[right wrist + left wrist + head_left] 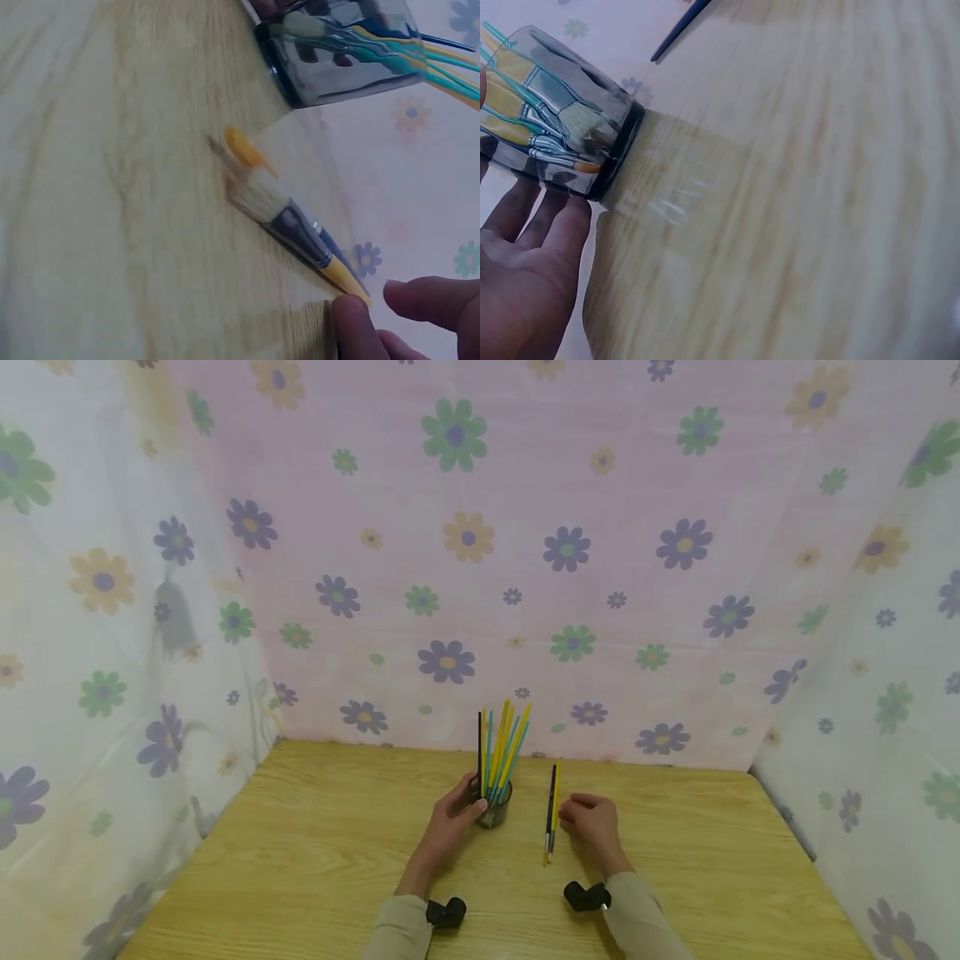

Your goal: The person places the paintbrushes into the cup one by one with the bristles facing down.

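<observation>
My left hand [447,828] grips a clear dark-based glass [492,814], fingers and thumb round its side. In the left wrist view the glass [592,71] has several paintbrushes [540,139] in it, bristles down. Their yellow, teal and dark handles [504,743] rise above the rim in the head view. Right of the glass, a few loose paintbrushes [552,814] lie side by side on the table, bristles toward me. My right hand [595,825] is just right of them, fingers loosely bent. In the right wrist view its thumb and finger stand apart near a yellow brush handle [347,277].
The wood-grain table [322,852] reaches back to a flowered cloth [517,577], and similar cloth hangs on both sides. Black wrist devices [447,913] sit at the cuffs of both beige sleeves [401,931].
</observation>
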Motion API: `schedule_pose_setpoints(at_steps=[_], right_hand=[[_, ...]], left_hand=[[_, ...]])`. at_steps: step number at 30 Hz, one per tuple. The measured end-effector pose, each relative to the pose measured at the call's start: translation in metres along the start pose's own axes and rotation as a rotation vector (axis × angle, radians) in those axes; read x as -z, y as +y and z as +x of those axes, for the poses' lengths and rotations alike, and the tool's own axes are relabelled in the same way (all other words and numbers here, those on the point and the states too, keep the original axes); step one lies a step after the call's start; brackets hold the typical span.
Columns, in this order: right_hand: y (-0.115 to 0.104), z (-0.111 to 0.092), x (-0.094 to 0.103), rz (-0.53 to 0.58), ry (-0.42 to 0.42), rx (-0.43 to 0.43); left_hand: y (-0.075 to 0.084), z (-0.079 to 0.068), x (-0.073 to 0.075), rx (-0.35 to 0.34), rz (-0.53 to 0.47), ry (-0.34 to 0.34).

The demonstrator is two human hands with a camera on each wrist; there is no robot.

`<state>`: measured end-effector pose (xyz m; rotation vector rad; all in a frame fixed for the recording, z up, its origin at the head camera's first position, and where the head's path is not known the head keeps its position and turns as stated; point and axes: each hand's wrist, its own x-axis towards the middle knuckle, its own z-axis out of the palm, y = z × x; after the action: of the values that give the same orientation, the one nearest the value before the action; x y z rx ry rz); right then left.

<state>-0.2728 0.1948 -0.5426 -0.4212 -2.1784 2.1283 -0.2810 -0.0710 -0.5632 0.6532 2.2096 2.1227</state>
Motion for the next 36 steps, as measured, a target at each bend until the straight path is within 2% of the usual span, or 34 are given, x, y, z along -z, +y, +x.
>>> schedule_pose_setpoints(at_steps=[4,7,15,22,30,33,36], right_hand=[[-0.001,0.004,-0.007,-0.221,0.025,0.060],[-0.003,0.007,-0.010,-0.324,0.042,0.088],[-0.003,0.008,-0.006,-0.369,0.030,0.115],[-0.004,0.007,0.004,-0.534,0.031,0.180],[-0.012,0.011,0.008,-0.686,0.040,0.244],[-0.012,0.015,0.011,-0.707,0.050,0.281],[-0.010,0.020,0.015,-0.667,0.044,0.270]], left_hand=[[0.000,-0.001,0.000,0.013,-0.010,-0.004],[0.001,0.000,0.000,0.013,-0.011,-0.001],[0.002,0.002,0.000,0.045,-0.024,0.029],[0.004,-0.001,0.000,0.073,0.000,0.028],[0.004,-0.003,0.002,0.072,-0.008,0.023],[0.002,-0.001,0.002,0.077,-0.009,0.021],[0.001,-0.001,0.001,0.071,-0.002,0.020]])
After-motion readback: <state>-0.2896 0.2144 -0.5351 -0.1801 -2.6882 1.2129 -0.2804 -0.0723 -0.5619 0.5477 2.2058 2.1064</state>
